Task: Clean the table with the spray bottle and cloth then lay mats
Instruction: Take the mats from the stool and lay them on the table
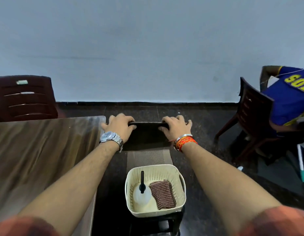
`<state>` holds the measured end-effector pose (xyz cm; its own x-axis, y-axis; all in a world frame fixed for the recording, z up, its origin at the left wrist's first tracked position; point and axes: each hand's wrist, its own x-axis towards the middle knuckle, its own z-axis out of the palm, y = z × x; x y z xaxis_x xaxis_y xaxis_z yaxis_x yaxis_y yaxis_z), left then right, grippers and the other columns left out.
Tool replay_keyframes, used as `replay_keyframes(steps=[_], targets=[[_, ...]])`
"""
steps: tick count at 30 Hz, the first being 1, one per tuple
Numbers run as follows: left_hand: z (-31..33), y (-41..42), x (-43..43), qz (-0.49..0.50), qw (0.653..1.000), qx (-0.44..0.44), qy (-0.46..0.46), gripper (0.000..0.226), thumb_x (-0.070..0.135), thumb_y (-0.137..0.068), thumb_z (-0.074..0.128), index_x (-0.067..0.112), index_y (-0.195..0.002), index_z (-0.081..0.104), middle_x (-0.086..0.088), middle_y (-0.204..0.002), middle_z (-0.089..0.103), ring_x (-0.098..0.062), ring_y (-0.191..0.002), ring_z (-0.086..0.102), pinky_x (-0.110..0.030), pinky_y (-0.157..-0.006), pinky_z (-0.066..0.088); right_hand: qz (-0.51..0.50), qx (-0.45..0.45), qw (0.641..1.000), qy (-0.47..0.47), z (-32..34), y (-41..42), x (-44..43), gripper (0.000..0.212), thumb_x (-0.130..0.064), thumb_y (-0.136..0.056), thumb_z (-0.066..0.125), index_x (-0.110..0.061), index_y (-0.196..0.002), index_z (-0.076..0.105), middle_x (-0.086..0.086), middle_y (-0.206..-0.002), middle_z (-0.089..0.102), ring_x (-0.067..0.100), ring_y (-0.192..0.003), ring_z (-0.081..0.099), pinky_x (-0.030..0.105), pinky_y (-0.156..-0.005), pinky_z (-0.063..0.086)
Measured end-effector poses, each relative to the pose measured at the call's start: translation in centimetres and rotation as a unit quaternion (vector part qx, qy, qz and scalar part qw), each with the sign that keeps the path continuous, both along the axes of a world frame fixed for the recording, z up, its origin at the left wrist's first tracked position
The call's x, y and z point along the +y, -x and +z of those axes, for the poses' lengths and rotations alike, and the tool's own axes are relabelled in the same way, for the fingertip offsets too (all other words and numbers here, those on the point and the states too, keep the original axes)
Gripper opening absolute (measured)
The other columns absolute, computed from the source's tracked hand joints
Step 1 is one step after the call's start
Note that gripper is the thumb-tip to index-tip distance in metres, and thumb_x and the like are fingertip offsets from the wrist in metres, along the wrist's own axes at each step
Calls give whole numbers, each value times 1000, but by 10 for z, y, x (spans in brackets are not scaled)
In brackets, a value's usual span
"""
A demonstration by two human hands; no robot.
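Note:
Both my hands grip a dark mat [146, 133] by its top edge, held up beside the table's right end. My left hand [119, 126] closes on its left corner, my right hand [176, 127] on its right corner. The mat hangs down in front of me; its grey woven lower part [148, 157] drops behind a cream basket [179, 176]. Inside the basket stand a white spray bottle [141, 193] with a black nozzle and a folded brown checked cloth [163, 194]. The glossy wooden table [45, 150] lies to my left.
A dark brown chair [25, 97] stands behind the table at the far left. At the right a person in a blue shirt [291, 97] sits on another dark chair [253, 108]. The floor is dark stone; a pale wall runs behind.

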<state>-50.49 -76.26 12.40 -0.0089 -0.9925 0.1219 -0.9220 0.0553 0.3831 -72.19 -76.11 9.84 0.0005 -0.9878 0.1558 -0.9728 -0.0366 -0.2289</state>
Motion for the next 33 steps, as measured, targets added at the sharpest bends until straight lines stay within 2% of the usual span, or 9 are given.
replay_keyframes(steps=[2, 4, 9, 14, 19, 24, 28, 30, 33], targets=[[7, -2, 26, 25, 999, 31, 10, 17, 41, -94, 62, 40, -109, 69, 5, -123, 58, -27, -124, 42, -47, -91, 31, -16, -34, 999, 26, 6, 7, 19, 36, -61, -87, 53, -34, -111, 55, -7, -122, 57, 27, -127, 33, 65, -101, 28], [11, -6, 55, 41, 997, 63, 16, 17, 39, -93, 64, 37, -109, 70, 5, -123, 57, -27, -125, 40, -46, -89, 32, -10, -100, 994, 43, 4, 12, 36, 38, -64, -81, 58, -34, -103, 57, -5, -117, 57, 29, -122, 35, 47, -95, 36], [8, -27, 124, 88, 991, 89, 43, 17, 36, -89, 70, 33, -106, 74, 4, -119, 58, -28, -117, 43, -43, -93, 44, 25, -268, 960, 74, -3, -3, 83, 29, -44, -74, 78, -30, -96, 66, -4, -110, 55, 25, -116, 40, 19, -83, 16], [9, -84, 183, 157, 973, 151, 72, 18, 26, -77, 83, 21, -94, 79, -4, -103, 68, -22, -101, 61, -25, -87, 41, 19, -316, 948, 31, 1, -44, 116, 39, -26, -71, 84, -27, -107, 68, 1, -113, 45, 25, -114, 46, 32, -98, 42], [7, -144, 242, 238, 956, 160, 66, 16, 30, -75, 84, 23, -87, 77, -3, -95, 72, -22, -95, 65, -27, -79, 46, 59, -332, 941, -40, 5, -113, 137, 43, -27, -73, 82, -25, -113, 68, 8, -119, 53, 18, -98, 55, 34, -98, 46], [0, -213, 308, 295, 938, 161, 82, 30, 49, -83, 72, 19, -83, 76, 1, -86, 71, -18, -86, 62, -28, -77, 47, 117, -350, 922, -114, 17, -191, 168, 40, -19, -68, 85, -24, -105, 71, -3, -100, 65, 12, -95, 57, 22, -90, 44], [-3, -264, 363, 354, 919, 154, 80, 51, 39, -95, 61, 17, -50, 48, 3, -49, 46, -21, -56, 44, -32, -55, 27, 91, -427, 886, -159, 14, -259, 198, 34, -42, -57, 85, -25, -84, 74, -6, -89, 72, 11, -85, 66, 24, -78, 51], [-8, -286, 385, 377, 910, 156, 74, 51, 32, -93, 64, 17, -49, 45, 4, -49, 43, -22, -59, 44, -33, -57, 23, 82, -450, 872, -175, 11, -290, 210, 36, -50, -62, 84, -21, -80, 73, -6, -82, 71, 10, -77, 65, 25, -74, 51], [-17, -318, 415, 407, 893, 177, 72, 35, 31, -89, 69, 9, -62, 69, -3, -67, 64, -25, -75, 59, -29, -61, 31, 41, -488, 849, -198, 2, -339, 226, 30, -37, -59, 89, -17, -73, 71, 1, -76, 73, 16, -66, 67, 37, -72, 60]])
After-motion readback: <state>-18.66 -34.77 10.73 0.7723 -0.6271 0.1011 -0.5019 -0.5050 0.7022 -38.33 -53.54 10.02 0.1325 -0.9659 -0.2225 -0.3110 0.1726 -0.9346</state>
